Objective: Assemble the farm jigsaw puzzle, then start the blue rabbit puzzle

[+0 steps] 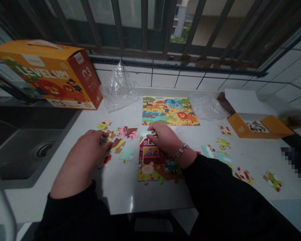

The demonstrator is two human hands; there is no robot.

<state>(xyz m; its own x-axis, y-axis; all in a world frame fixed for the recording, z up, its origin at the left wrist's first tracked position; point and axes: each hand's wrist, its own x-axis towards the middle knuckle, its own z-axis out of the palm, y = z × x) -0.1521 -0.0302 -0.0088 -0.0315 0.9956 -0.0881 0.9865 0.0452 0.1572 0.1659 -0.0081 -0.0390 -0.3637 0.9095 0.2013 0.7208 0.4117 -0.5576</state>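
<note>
A partly joined farm jigsaw puzzle (150,167) lies flat on the counter, showing a red barn and a hen. My right hand (164,139), with a beaded bracelet at the wrist, is over its upper part. Its thumb and forefinger pinch at a pale blue puzzle piece (144,133) on the top left edge. To the left, my left hand (91,147) is curled, thumb near forefinger, beside a cluster of loose pieces; what its fingertips hold is hidden. That cluster includes a light blue piece (126,153) and joined pink pig pieces (127,132).
A finished-looking safari picture (169,112) lies behind, between crumpled clear plastic (120,88) and another clear wrapper (208,107). An orange puzzle box (52,77) stands near the sink (35,144). An open orange box (251,127) and several loose pieces (223,144) are at right.
</note>
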